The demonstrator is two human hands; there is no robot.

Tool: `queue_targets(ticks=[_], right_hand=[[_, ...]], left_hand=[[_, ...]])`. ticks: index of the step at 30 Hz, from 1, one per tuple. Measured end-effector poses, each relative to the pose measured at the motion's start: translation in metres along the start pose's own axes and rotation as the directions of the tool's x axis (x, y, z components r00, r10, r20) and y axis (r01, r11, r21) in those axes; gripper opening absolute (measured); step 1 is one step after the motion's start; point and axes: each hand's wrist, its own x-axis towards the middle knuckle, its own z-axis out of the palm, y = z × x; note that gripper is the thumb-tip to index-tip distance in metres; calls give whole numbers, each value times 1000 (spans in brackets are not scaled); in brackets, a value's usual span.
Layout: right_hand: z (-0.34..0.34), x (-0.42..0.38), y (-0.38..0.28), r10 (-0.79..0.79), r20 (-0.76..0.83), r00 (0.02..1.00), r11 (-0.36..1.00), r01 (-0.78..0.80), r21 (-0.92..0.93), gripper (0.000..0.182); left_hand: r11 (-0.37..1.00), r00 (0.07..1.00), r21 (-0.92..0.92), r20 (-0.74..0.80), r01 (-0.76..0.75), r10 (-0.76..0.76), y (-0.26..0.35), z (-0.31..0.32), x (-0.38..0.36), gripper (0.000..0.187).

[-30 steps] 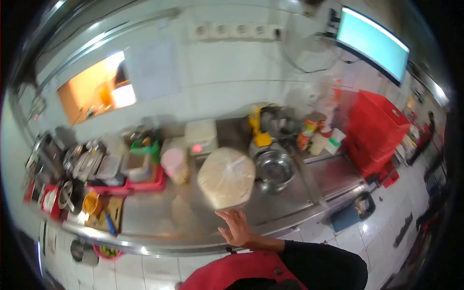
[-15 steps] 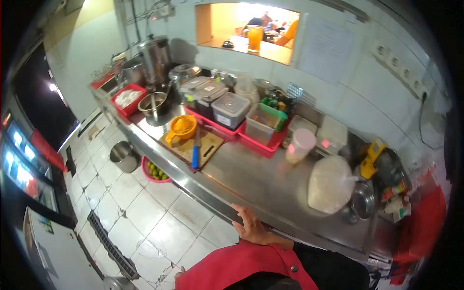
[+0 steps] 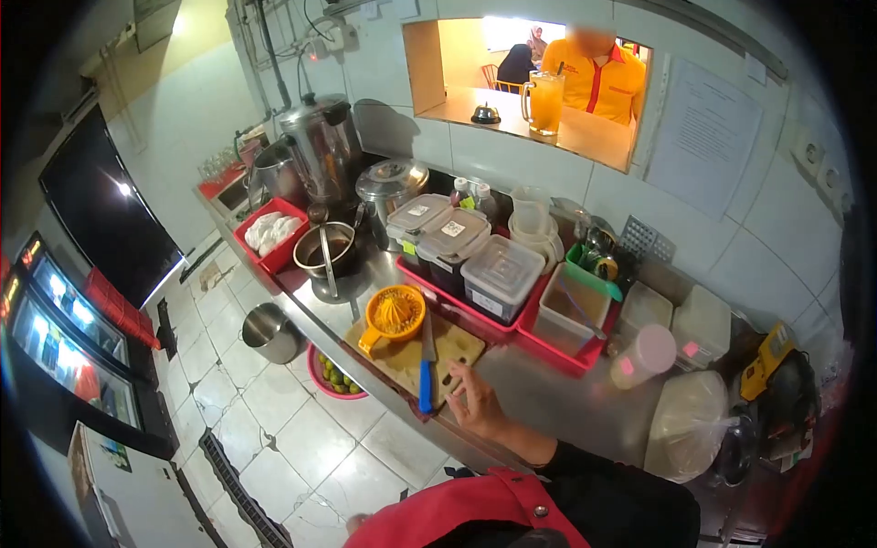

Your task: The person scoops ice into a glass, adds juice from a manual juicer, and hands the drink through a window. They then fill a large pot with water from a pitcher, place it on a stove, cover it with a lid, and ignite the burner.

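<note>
Right hand (image 3: 479,407), fingers (image 3: 464,374) apart, is near the knife (image 3: 427,382); a pink basin (image 3: 315,369) holds green fruits (image 3: 335,376).

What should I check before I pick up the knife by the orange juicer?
1. Right hand open and holding nothing: ok.
2. Knife lying on the cutting board, not tucked under anything: ok.
3. Blue handle turned toward the counter's front edge, on your side: ok.
4. Orange juicer upright on the board: ok.
5. Green fruit up on the board for cutting: not ok, it is in the pink basin on the floor.
6. Blade clean: cannot tell, too little detail.
</note>
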Motion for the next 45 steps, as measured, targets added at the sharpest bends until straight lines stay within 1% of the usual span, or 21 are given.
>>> queue_targets(ticks=[3,5,6,8,9,10,13,16,18,21,22,25,28,30,34,37,39,40,41,44,45], right_hand=[[14,31,7,14,1,1000,999,-14,32,49],[19,42,11,20,-25,999,998,-19,55,48],[21,46,12,15,-41,999,1000,-14,21,46],[25,51,18,20,-59,998,1000,-21,-14,44],[24,50,24,52,-74,996,997,-57,-56,43],[25,49,31,82,-84,993,991,-90,-96,42],[30,49,49,85,-224,971,968,-133,-212,46],[42,66,44,211,-319,924,917,-300,-263,49],[64,90,38,247,-338,908,905,-341,-255,50],[111,138,25,156,-428,891,947,-257,-190,50],[128,155,17,183,-397,899,957,-255,-138,51],[180,201,-15,73,-337,939,974,-140,-179,50],[222,228,-21,-5,-282,959,982,-49,-184,51],[238,241,-23,35,-244,969,982,-79,-170,52],[261,266,-16,55,-188,981,980,-89,-176,52],[274,277,-7,65,-172,983,976,-98,-195,52],[283,282,5,95,-157,983,977,-123,-177,52],[287,285,12,126,-152,980,975,-150,-163,52],[291,288,18,128,-132,983,977,-148,-155,52],[303,299,37,106,-107,989,980,-122,-158,43],[307,302,44,112,-36,993,975,-117,-192,37]], left_hand=[[996,1000,-84,-6,-8,7,43,-22,18,38],[970,986,-190,-100,-153,136,76,-37,26,26],[972,987,-186,-88,-146,131,82,-40,30,26],[992,993,45,10,-119,119,87,-49,38,26],[994,991,94,131,-52,40,38,-34,85,29],[980,983,186,179,-71,37,13,-31,108,29],[884,952,397,271,-248,145,-19,-39,155,30],[782,920,492,279,-383,275,-21,-74,200,31],[817,931,447,188,-366,314,1,-112,224,31],[956,978,208,47,-208,202,24,-160,267,28],[970,981,149,13,-194,194,19,-169,291,27],[966,969,91,-30,-244,247,26,-203,323,27],[974,976,79,-31,-212,215,24,-225,339,26],[979,979,41,-36,-199,201,13,-229,340,26],[982,988,111,26,-154,152,-11,-231,323,30],[999,1000,54,25,0,-2,-43,-216,304,32],[971,990,235,141,-36,2,-97,-188,328,32],[974,991,227,137,-18,-14,-98,-186,325,32],[935,985,344,170,-91,34,-97,-184,324,32],[708,945,639,300,-300,130,-73,-204,327,33],[602,924,710,358,-365,138,-65,-214,326,33]])
